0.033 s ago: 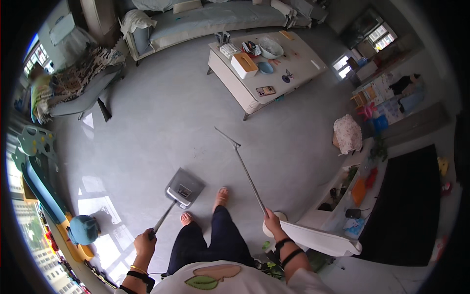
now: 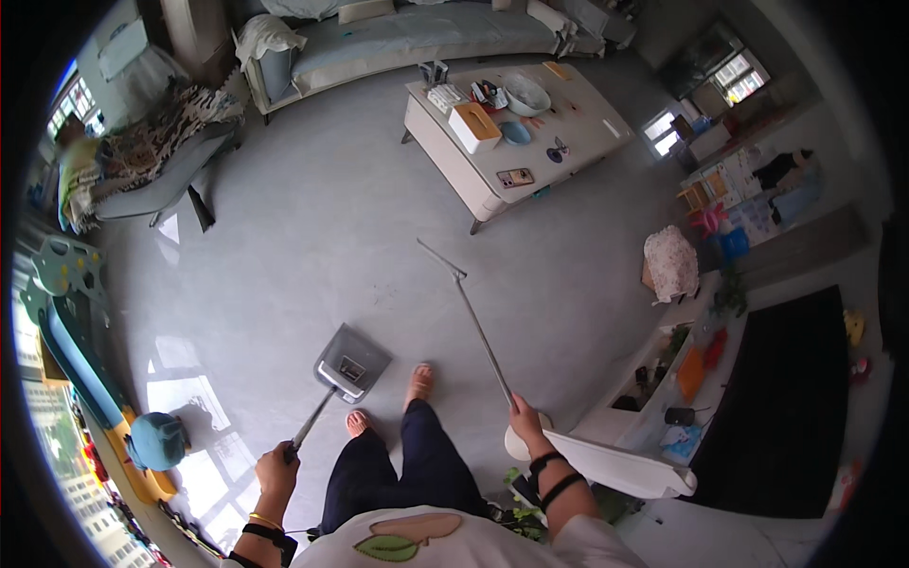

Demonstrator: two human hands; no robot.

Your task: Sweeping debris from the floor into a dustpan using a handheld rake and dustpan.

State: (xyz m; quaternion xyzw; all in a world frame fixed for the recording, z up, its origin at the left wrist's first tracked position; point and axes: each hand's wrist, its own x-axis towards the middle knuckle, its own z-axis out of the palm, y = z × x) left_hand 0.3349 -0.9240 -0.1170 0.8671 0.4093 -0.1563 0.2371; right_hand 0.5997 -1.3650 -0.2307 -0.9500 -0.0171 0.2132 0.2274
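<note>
My left hand (image 2: 276, 468) is closed round the handle of a grey dustpan (image 2: 365, 354), whose pan rests on the floor just ahead of my feet. A long thin pole is gripped in my right hand (image 2: 525, 417). It belongs to a floor squeegee (image 2: 481, 331) with a narrow bar head, which lies at or close to the floor farther out; exact contact is hard to tell. Faint dark specks (image 2: 383, 292) dot the floor between the dustpan and the squeegee head.
A low table (image 2: 445, 151) bearing a tissue box, bowls and a phone stands ahead. Behind it is a long sofa (image 2: 407, 43). A person sits on a lounge chair (image 2: 151, 201) at far left. Left are a slide (image 2: 71, 346) and blue stool (image 2: 159, 441); right, a white cabinet (image 2: 606, 464).
The squeegee head sits very slightly farther from me. The view has shifted a little; both hands keep their hold, and the dustpan stays nearly where it was.
</note>
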